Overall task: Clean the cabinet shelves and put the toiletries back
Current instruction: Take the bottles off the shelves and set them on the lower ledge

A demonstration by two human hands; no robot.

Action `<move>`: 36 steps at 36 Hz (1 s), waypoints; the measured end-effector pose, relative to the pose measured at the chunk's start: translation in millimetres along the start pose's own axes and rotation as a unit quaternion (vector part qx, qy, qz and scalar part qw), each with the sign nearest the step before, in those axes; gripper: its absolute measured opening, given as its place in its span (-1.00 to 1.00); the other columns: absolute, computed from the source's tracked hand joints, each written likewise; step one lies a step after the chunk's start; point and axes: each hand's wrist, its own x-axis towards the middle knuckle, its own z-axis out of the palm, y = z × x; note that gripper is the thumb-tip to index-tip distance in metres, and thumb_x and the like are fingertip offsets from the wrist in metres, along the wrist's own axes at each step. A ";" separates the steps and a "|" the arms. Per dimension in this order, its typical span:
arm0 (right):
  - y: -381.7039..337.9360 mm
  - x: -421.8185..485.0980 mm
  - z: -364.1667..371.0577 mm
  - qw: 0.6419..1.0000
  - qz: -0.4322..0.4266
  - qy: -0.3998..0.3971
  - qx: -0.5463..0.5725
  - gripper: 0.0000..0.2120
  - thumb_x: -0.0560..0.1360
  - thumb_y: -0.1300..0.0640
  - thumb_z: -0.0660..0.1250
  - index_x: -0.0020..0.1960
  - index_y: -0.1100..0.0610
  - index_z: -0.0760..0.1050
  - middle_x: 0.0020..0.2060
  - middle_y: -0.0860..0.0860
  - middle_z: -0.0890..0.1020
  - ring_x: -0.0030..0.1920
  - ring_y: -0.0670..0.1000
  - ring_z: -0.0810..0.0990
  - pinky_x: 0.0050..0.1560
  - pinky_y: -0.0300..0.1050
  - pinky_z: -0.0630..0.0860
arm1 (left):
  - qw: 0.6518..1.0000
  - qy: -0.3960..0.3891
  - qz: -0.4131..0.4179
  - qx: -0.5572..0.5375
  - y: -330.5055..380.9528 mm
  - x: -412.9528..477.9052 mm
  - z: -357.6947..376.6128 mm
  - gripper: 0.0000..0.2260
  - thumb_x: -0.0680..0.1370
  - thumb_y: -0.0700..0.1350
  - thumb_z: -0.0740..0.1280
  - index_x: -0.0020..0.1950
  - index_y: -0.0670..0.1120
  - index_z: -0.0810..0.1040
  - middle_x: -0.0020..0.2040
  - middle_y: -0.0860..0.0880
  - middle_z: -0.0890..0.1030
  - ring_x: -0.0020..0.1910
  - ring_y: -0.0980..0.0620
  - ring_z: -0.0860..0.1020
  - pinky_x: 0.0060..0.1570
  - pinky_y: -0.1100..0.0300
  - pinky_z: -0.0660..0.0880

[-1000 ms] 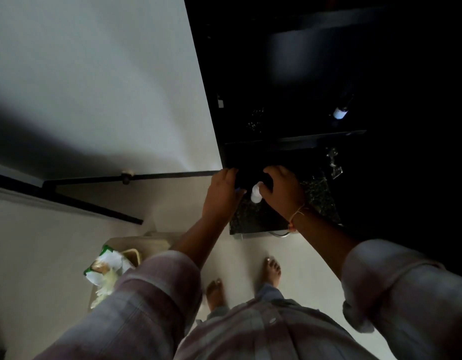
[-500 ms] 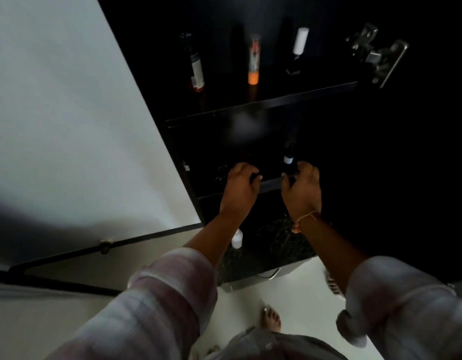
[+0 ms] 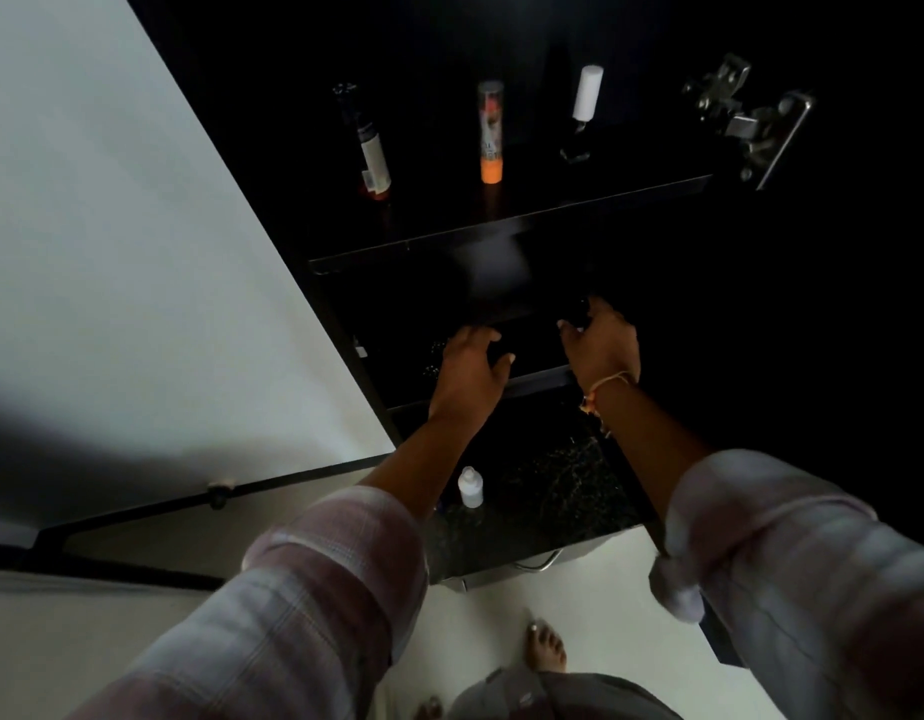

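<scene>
Three toiletries stand upright on the top shelf (image 3: pixel 501 228), well apart in a row: a dark bottle (image 3: pixel 372 158) with a pale label at the left, an orange tube (image 3: pixel 490 137) in the middle and a white-capped bottle (image 3: pixel 587 98) at the right. One more, a small white bottle (image 3: pixel 470 488), stands on the speckled counter (image 3: pixel 558 491) below, near its left edge.

Both hands reach over the front edge of the lower shelf (image 3: pixel 538 381) into deep shadow. The left grip (image 3: pixel 470 371) is loose, fingers spread and thumb out, holding nothing that shows. The right grip (image 3: pixel 603 345) has its thumb and fingers curved toward a dark shape at the shelf. That shape may be a small bottle, but it is too dark to tell whether the hand pinches it.

By their size, all four items should be light and stiff enough to lift one-handed. The three on top are tall and narrow, so they will likely tip at a sideways knock. Each is best taken round the body, below the cap, and lifted straight up. A cap may pull off or turn, so it is a poor hold. Their smooth sides could slip in a damp hand. Whether the dark ones are glass cannot be told, so they deserve a gentle set-down. The white bottle is squat and steadier, and a pinch across its body should do.
</scene>
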 end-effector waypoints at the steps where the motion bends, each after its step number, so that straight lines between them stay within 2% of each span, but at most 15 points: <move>1: -0.7 1.3 -0.5 1.000 0.004 0.000 -0.012 -0.62 0.50 0.01 0.37 0.30 0.05 0.49 0.10 0.13 0.66 0.11 0.19 0.63 -0.01 -0.05 0.56 | 1.000 -0.003 -0.002 0.002 -1.1 -1.4 -0.3 -0.74 0.54 -0.07 0.38 0.20 -0.12 0.53 0.21 -0.11 0.51 0.23 -0.07 0.47 0.23 0.16 0.38; 5: -0.6 3.3 -2.3 0.999 0.003 0.000 -0.033 -0.68 0.53 0.01 0.33 0.26 0.07 0.53 0.07 0.17 0.66 0.07 0.24 0.63 0.01 0.00 0.56 | 1.000 -0.006 -0.002 0.015 -5.3 -7.6 -2.0 -0.72 0.55 -0.06 0.36 0.22 -0.11 0.52 0.22 -0.10 0.50 0.25 -0.06 0.44 0.24 0.17 0.35; 8: 1.3 -2.1 -2.5 1.000 -0.005 -0.012 -0.003 -0.69 0.51 -0.03 0.33 0.18 0.08 0.55 0.01 0.13 0.69 0.03 0.21 0.65 -0.03 0.01 0.60 | 1.000 -0.004 0.006 0.026 -7.9 -14.3 -3.9 -0.72 0.55 -0.06 0.35 0.22 -0.13 0.51 0.21 -0.13 0.51 0.24 -0.09 0.44 0.24 0.15 0.34; 11: 0.8 -17.4 -2.2 0.999 -0.027 -0.025 0.028 -0.73 0.50 -0.04 0.35 0.09 0.10 0.58 -0.05 0.05 0.71 0.00 0.12 0.66 -0.05 -0.10 0.57 | 1.000 -0.006 0.004 0.024 -12.7 -23.0 -6.0 -0.72 0.55 -0.06 0.35 0.22 -0.12 0.51 0.22 -0.11 0.51 0.25 -0.08 0.44 0.25 0.15 0.35; 13: -2.5 -34.2 -3.4 0.998 -0.045 -0.032 0.032 -0.76 0.50 -0.03 0.37 0.06 0.11 0.59 -0.08 0.02 0.71 -0.02 0.08 0.65 -0.10 -0.21 0.46 | 1.000 -0.008 0.007 0.021 -18.4 -30.6 -7.6 -0.72 0.55 -0.05 0.35 0.23 -0.10 0.50 0.22 -0.09 0.50 0.25 -0.06 0.45 0.26 0.12 0.40; 15: -3.0 -55.5 -2.8 0.996 -0.061 -0.045 0.042 -0.77 0.50 -0.04 0.38 0.05 0.09 0.58 -0.12 0.00 0.71 -0.05 0.05 0.66 -0.12 -0.24 0.44 | 1.000 -0.009 0.011 0.021 -23.9 -41.8 -10.7 -0.73 0.56 -0.05 0.33 0.24 -0.09 0.49 0.22 -0.07 0.50 0.25 -0.04 0.45 0.25 0.11 0.42; 19: 7.8 -100.9 6.2 0.992 -0.095 -0.069 0.049 -0.79 0.45 -0.08 0.40 -0.05 0.04 0.55 -0.23 -0.01 0.69 -0.16 0.01 0.66 -0.15 -0.11 0.58 | 0.999 -0.003 0.019 0.034 -38.2 -65.8 -16.5 -0.74 0.56 -0.07 0.32 0.23 -0.09 0.50 0.19 -0.07 0.52 0.22 -0.04 0.45 0.21 0.15 0.42; 23: 25.8 -145.1 30.0 0.987 -0.074 -0.133 0.053 -0.74 0.42 -0.12 0.40 -0.16 0.07 0.47 -0.28 -0.04 0.66 -0.25 -0.03 0.65 -0.20 -0.06 0.60 | 0.999 -0.009 0.004 0.048 -59.6 -95.1 -21.0 -0.75 0.57 -0.07 0.32 0.23 -0.11 0.52 0.17 -0.08 0.53 0.20 -0.05 0.47 0.15 0.24 0.36; 30: 55.3 -205.6 74.6 0.972 -0.023 -0.235 0.007 -0.77 0.41 -0.13 0.39 -0.11 0.02 0.49 -0.26 0.00 0.67 -0.19 0.09 0.65 -0.19 -0.03 0.59 | 0.996 0.024 -0.068 0.052 -95.4 -152.6 -23.3 -0.75 0.55 -0.13 0.31 0.23 -0.12 0.48 0.13 -0.08 0.53 0.14 -0.05 0.46 0.12 0.12 0.45; 36: 63.8 -223.1 106.5 0.953 -0.025 -0.302 -0.022 -0.81 0.45 0.01 0.42 0.00 0.08 0.56 -0.08 0.13 0.67 -0.03 0.20 0.62 -0.03 0.00 0.57 | 0.988 -0.026 -0.132 0.074 -115.7 -184.1 -13.5 -0.66 0.51 -0.18 0.37 0.26 -0.21 0.46 0.16 -0.21 0.52 0.16 -0.21 0.45 0.15 -0.08 0.47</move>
